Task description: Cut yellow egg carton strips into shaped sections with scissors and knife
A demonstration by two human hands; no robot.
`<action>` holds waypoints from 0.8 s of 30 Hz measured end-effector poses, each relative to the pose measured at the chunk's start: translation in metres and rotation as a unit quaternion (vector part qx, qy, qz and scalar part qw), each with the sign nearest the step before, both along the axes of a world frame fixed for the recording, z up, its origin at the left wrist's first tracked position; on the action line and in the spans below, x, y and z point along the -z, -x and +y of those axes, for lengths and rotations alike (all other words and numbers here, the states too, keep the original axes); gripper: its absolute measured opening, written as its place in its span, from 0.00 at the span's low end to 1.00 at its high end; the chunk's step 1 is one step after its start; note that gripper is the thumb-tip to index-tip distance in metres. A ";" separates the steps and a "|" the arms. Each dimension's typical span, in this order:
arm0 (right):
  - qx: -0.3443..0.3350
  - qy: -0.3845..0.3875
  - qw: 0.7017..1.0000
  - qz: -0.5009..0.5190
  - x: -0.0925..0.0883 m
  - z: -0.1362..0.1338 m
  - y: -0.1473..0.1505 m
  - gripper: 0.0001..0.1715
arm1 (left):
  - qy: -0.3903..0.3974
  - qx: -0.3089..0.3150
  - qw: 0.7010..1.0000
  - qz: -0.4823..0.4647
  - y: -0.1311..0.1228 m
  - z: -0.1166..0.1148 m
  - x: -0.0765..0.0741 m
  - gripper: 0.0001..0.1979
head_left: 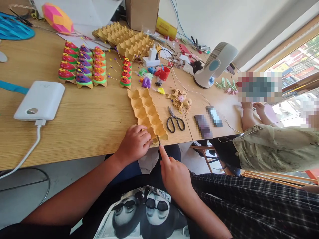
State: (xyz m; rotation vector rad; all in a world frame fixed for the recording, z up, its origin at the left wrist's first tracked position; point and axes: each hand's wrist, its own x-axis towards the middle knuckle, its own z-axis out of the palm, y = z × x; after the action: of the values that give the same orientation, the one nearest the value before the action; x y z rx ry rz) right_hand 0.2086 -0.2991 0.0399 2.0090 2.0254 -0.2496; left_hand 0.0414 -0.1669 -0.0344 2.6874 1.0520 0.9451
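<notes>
A two-row strip of yellow-brown egg carton [147, 109] lies at the table's front edge. My left hand [134, 143] is closed on its near left corner, fingers curled over the rim. My right hand [176, 172] grips a thin knife [159, 140], index finger stretched along its back. The blade touches the near end of the carton, between the two rows of cups; most of the handle is hidden in my palm. Right of the carton lie black-handled scissors [175, 122], blades pointing away from me.
Decorated carton pieces [84, 66] stand in rows at the back left, near a white power bank [40, 100]. Beyond the strip are modelling clay bags [146, 82], a red cup [164, 73] and carton scraps [180, 99]. A fan [215, 64] and two phones [203, 125] sit right, beside another person's hands [253, 106].
</notes>
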 end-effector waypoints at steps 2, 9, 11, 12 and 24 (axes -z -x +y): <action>0.004 0.006 1.000 -0.001 -0.003 0.009 0.002 0.37 | 0.001 0.001 1.000 0.002 0.000 0.000 0.000 0.10; -0.001 -0.003 1.000 0.005 0.000 0.013 0.000 0.37 | -0.014 -0.014 1.000 -0.001 -0.001 -0.001 0.000 0.10; -0.001 -0.004 1.000 0.008 0.002 0.004 -0.003 0.37 | -0.015 -0.016 1.000 -0.003 -0.001 -0.002 0.000 0.09; -0.001 -0.004 1.000 0.010 0.003 -0.001 -0.005 0.37 | -0.013 -0.016 1.000 -0.004 -0.001 -0.002 0.000 0.08; 0.005 0.000 1.000 0.022 0.001 0.015 -0.002 0.37 | -0.006 -0.003 1.000 -0.005 -0.001 0.000 0.000 0.10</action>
State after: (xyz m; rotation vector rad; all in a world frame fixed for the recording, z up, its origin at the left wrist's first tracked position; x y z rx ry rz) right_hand 0.2104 -0.2836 0.0391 2.0319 2.0421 -0.2994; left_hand 0.0424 -0.1673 -0.0342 2.6875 1.0572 0.9684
